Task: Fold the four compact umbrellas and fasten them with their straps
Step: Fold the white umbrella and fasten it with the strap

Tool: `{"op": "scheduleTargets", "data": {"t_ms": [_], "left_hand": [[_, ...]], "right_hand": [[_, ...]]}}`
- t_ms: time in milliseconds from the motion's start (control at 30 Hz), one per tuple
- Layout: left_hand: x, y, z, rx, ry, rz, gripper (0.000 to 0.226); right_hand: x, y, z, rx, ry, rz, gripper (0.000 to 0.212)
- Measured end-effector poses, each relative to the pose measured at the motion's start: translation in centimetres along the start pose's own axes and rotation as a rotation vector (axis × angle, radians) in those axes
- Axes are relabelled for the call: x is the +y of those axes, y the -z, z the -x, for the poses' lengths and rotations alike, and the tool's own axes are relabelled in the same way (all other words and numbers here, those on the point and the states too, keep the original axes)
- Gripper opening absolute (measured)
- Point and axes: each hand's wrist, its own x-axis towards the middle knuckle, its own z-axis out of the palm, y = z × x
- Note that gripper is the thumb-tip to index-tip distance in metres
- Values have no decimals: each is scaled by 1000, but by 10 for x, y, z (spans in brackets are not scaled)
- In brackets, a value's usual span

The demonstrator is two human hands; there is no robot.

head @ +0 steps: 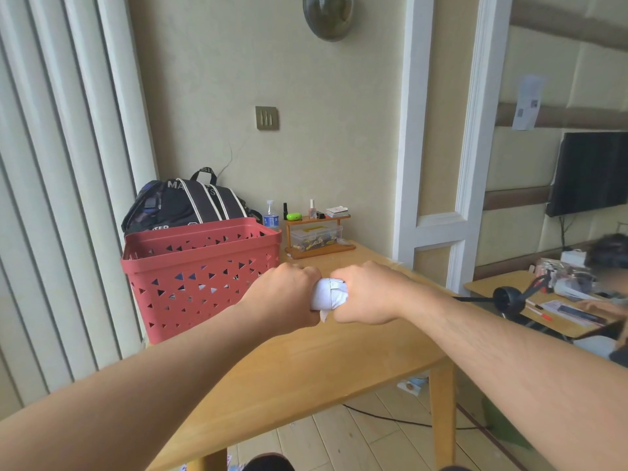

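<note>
Most of the white umbrella (329, 294) is being covered by the left hand (289, 295) and the right hand (365, 294); only a short middle part with a strap is being shown. The contents of the red basket (200, 266) are being glimpsed only through its holes and cannot be identified. The lower part of the backpack (183, 203) is being hidden behind the basket. The person at the right edge (611, 266) is being cut off and blurred.
</note>
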Motion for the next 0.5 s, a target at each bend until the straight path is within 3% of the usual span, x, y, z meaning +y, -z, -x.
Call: {"op": "scheduleTargets", "data": {"t_ms": [100, 167, 300, 400, 500], "left_hand": [[-1, 1, -4, -43, 35, 43, 24], [-3, 2, -7, -76, 68, 64, 23], [-6, 4, -9, -152, 196, 188, 29], [-7, 1, -11, -273, 358, 448, 36], [-8, -5, -7, -458, 479, 720, 35]], "right_hand": [[1, 1, 0, 28, -6, 31, 23], [3, -3, -2, 137, 16, 123, 23], [8, -24, -10, 429, 191, 413, 60], [14, -35, -18, 529, 238, 525, 76], [20, -37, -23, 549, 269, 507, 67]]}}
